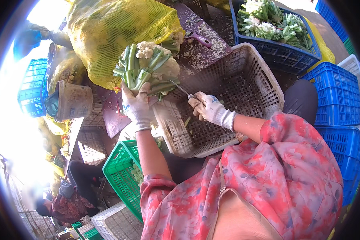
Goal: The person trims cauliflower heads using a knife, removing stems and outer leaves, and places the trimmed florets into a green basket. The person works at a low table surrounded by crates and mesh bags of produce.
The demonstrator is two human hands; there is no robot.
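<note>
My left hand [137, 103], in a white work glove with a soiled palm, grips a cauliflower head [147, 66] by its leafy stalk end. Cut green leaf stalks stand around the pale curd. In my gloved right hand [208, 108] is a knife [181, 89], held by its handle, its thin blade reaching to the cauliflower's right underside. Whether the tip is inside the stalks cannot be told. Below both hands stands a dirty white perforated plastic crate [237, 87], with dark specks and a few green scraps on its floor.
A yellow mesh sack [120, 36] of cauliflowers bulges behind my left hand. On the crumb-strewn purple board [213, 48] lies a purple-handled peeler [201, 39]. A dark blue crate [276, 57] holds leafy trimmings. Blue crates [336, 93] flank my right; a green crate [120, 174] and a bucket [75, 100] are leftward.
</note>
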